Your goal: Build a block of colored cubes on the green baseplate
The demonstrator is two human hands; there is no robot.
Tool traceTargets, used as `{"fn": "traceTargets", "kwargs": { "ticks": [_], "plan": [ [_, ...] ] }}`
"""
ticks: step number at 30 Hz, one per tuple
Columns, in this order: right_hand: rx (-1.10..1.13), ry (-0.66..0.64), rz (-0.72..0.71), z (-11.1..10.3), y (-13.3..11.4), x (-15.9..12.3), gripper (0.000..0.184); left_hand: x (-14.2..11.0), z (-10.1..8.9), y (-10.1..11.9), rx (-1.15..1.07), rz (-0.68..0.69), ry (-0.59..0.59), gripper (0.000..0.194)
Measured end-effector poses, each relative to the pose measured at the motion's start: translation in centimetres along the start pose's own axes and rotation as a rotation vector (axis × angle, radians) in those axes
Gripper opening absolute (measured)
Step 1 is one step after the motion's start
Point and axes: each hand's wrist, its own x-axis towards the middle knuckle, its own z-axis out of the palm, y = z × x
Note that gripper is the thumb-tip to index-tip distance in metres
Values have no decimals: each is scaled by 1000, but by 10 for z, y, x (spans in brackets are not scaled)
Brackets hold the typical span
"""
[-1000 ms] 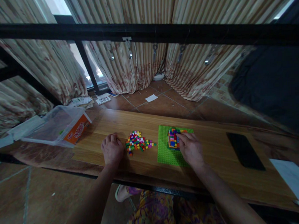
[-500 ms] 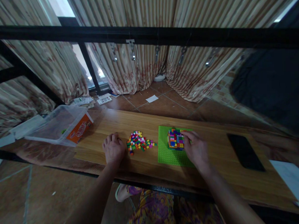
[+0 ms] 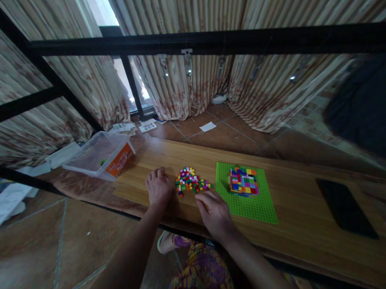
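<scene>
On the wooden board, a loose pile of small coloured building bricks (image 3: 190,178) lies between my two hands. My left hand (image 3: 159,188) rests just left of the pile, its fingers loosely spread on the board. My right hand (image 3: 215,214) is at the pile's near right side, thumb and fingertips drawn together; whether anything is between them is hidden. A multicoloured block of stacked bricks (image 3: 242,180) stands on the green studded baseplate (image 3: 253,210), right of the pile. Neither hand touches it.
A clear plastic box (image 3: 91,155) with an orange label stands at the board's left end. A black phone-like slab (image 3: 346,208) lies on the right of the wooden board (image 3: 180,151). A black metal bar (image 3: 207,42) runs across beyond it, before striped curtains (image 3: 190,89).
My right hand has left the brick block and moved left to the loose pile. My left hand stays beside the pile. The whole view has shifted, putting things further right.
</scene>
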Motion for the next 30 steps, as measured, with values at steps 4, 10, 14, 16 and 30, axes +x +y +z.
{"fn": "traceTargets", "kwargs": {
  "ticks": [4,10,14,16,30],
  "plan": [
    [-146,-7,51,23,4,9,18,-1,0,0,-10,6,7,32],
    [-291,35,85,27,18,18,12,-1,1,-2,-23,14,15,32],
    [-323,3,62,31,18,23,7,0,-1,-1,-17,4,-1,32],
    [-330,-3,58,32,17,25,6,0,-1,0,-12,2,-4,32],
    [-112,46,47,23,15,19,15,1,0,-1,-11,-5,1,33]
  ]
}}
